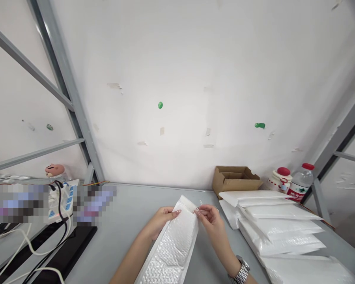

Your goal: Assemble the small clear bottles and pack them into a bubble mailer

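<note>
A white bubble mailer [173, 248] slants up from the bottom edge of the view, its flap end [184, 203] pointing away from me. My left hand [163, 219] grips the mailer's left edge just below the flap, thumb on top and fingers underneath. At the flap's right corner, my right hand [210, 219] is closed in a pinch. A thin, whitish strip [200, 203] shows by its fingertips, partly hidden by them. To the right of that hand lies a stack of similar white mailers [284, 228], loosely fanned.
Behind the stack stand an open cardboard box [236, 183], a red-lidded white jar [281, 179] and a red-capped bottle [302, 181]. At left are a power strip [63, 201] with trailing cables and a black flat object [73, 252]. Metal frame posts [73, 94] rise on both sides.
</note>
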### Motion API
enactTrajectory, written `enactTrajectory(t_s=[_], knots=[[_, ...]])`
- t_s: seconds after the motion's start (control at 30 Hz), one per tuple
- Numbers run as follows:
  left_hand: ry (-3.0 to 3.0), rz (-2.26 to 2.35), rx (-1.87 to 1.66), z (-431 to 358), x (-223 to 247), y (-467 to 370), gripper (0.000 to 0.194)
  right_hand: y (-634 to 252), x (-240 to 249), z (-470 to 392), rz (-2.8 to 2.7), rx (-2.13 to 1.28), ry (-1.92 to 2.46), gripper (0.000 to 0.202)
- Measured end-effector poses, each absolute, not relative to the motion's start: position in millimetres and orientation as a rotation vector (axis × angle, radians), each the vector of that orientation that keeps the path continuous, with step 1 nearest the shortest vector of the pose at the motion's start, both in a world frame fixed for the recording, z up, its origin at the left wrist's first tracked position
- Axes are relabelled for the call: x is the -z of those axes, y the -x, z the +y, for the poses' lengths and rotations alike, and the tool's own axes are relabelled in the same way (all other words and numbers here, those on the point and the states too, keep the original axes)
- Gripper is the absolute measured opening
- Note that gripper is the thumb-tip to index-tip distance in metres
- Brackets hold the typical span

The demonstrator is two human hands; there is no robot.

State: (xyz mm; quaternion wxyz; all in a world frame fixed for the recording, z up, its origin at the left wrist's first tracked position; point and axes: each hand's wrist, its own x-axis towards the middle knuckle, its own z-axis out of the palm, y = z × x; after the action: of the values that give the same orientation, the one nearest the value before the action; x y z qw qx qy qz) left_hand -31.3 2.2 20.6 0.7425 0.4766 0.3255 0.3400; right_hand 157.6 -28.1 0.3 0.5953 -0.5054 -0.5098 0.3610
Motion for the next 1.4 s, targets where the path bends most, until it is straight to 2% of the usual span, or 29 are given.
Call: enactTrajectory(t_s=[0.2,0.27,0.33,0.47,0.53,0.73,0.9,1.2,1.4], knots=[[-1.089,0.69,-0.738,2,-22,30,0.042,-157,-7,-32,-1.57,-0.752,1.24,0.036],[-1.098,0.713,-0.767,4,-21,31,0.041,-158,-9,-33,-1.617,-0.764,1.263,0.033],[-1.065,0.766,-0.823,7,-20,32,0.041,-161,-9,-32,-1.547,-0.699,1.264,0.03],[-0.948,0.866,-0.884,12,-17,36,0.039,-173,-2,-22,-1.303,-0.413,1.348,0.046],[-0.923,0.89,-0.878,12,-17,36,0.037,-179,5,-14,-1.298,-0.391,1.413,0.05],[-0.958,0.948,-0.822,7,-15,28,0.035,-182,26,2,-1.411,-0.411,1.402,0.035],[-0.992,0.97,-0.821,9,-6,24,0.041,-182,21,1,-1.371,-0.39,1.402,0.035],[-1.152,0.908,-0.82,5,3,12,0.052,-161,3,-24,-1.215,-0.535,1.246,0.031],[-1.204,0.918,-0.835,5,1,9,0.055,-161,3,-18,-1.03,-0.95,1.202,0.029]])
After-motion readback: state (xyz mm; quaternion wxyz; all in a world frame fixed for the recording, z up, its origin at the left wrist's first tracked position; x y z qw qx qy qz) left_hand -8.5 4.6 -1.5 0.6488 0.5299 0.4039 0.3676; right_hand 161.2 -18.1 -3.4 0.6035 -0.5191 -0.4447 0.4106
